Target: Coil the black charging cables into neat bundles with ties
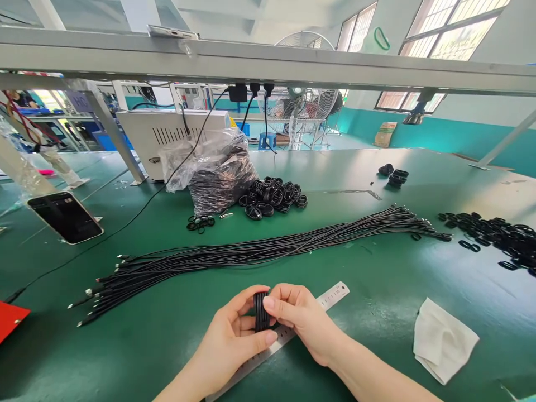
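A small coil of black cable [261, 311] is held upright between my two hands near the front of the table. My left hand [228, 340] grips it from the left, fingers above and thumb below. From the right, my right hand [299, 312] pinches the coil's side between thumb and fingers. Beneath both hands a steel ruler [335, 295] lies slantwise on the green table, partly covered by them. Beyond them stretches a long bundle of straight black cables [268, 248] with metal plugs at its ends.
Behind the bundle are a pile of coiled cables [276, 195] and a plastic bag of cables [221, 178]. Many black rings [498, 234] lie at the right, near a white cloth [444, 340]. A phone [66, 216] leans at the left. A metal shelf beam [268, 61] crosses above.
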A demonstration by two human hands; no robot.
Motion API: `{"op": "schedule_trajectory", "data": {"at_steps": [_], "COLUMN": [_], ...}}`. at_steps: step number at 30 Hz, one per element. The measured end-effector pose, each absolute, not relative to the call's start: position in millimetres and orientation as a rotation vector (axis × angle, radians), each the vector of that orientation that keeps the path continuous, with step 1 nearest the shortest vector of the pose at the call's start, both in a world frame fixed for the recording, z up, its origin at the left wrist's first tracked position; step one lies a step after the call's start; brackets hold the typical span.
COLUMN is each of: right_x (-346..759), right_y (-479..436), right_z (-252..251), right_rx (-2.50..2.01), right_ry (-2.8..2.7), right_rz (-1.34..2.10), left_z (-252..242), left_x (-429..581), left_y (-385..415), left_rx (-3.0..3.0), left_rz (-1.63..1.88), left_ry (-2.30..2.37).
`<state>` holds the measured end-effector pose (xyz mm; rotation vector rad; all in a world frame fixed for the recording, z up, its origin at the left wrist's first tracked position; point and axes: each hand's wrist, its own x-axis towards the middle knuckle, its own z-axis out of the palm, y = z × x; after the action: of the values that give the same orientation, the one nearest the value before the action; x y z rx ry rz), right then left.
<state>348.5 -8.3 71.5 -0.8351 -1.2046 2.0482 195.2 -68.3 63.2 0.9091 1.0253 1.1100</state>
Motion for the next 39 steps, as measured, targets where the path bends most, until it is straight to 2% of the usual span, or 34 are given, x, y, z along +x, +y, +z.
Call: {"op": "schedule_trajectory", "data": {"at_steps": [17,24,35,39], "right_x": [350.3,361.0,356.3,357.0], "right_y": [-6.7,0.5,-14.2,-18.1], "right_z": [69.9,73.1,70.3,66.2], "right_rx": [-0.902,-0.953,-0.939,-0.832], "right_ry": [-1.401,-1.500,-1.588,-1.804], "right_rz": [1.928,1.540,1.355,1.145], "left_z": [71.3,72.7,74.2,73.7], "left_x": [194.3,175.2,173.1,174.9], "left_y": [-69.4,-65.8,-63.9,-61.6], "left_rx": [0.811,0.571,0.400,0.392], "left_rz": [1.093,1.041,1.060,1.082], "left_ry": [1.020,0.670,0.568,0.580]}}
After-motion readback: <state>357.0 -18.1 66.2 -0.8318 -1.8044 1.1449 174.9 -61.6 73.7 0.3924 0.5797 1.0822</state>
